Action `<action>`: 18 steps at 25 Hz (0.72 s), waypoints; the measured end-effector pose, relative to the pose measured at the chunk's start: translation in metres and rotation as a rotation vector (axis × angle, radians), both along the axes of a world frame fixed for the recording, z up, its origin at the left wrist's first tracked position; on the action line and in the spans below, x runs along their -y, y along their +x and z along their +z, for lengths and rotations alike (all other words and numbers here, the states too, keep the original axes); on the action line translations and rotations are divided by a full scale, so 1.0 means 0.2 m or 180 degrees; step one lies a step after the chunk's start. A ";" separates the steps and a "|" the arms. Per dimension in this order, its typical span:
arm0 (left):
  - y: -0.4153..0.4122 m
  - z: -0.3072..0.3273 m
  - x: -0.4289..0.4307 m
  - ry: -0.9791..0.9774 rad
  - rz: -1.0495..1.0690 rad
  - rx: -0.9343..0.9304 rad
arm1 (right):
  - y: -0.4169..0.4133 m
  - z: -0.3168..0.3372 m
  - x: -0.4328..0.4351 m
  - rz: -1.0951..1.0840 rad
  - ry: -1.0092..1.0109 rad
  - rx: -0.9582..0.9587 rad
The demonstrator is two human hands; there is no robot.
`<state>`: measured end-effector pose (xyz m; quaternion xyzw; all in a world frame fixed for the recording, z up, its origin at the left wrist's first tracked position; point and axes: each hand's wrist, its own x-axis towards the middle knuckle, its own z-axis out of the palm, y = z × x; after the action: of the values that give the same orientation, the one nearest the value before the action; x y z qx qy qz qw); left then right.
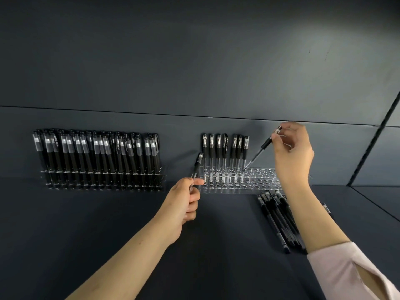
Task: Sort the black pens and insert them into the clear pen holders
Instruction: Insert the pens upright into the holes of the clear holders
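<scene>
Right hand (291, 152) pinches a tilted pen (260, 149), tip at a holder (262, 178) hole mid-frame; left hand (184, 204) grips another (196, 167); the slant could jam it or knock neighbours.

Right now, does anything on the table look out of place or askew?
Nothing looks damaged. The pens in the left holder lean unevenly, some crossing; loose pens lie piled before the right holder.

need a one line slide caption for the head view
Right hand angles a black pen into the partly filled clear holder while the left hand holds another pen.
</scene>
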<state>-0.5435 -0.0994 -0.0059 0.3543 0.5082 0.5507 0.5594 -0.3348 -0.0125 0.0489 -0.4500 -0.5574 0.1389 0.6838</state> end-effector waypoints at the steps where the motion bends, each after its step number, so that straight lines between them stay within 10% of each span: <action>1: 0.00 0.00 0.00 -0.0039 0.0023 0.0079 | -0.01 0.00 0.00 0.0002 0.0020 0.0071; 9: 0.00 0.03 0.03 -0.0039 0.0127 0.0319 | -0.03 -0.01 -0.03 -0.0080 0.0119 0.0425; 18: 0.00 0.00 0.06 0.0845 0.0024 -0.1120 | -0.04 -0.07 -0.10 -0.0079 -0.0091 0.1543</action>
<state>-0.5426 -0.1105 -0.0049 0.5136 0.5223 0.5446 0.4085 -0.3433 0.0069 0.0340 -0.4867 -0.6976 0.0263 0.5252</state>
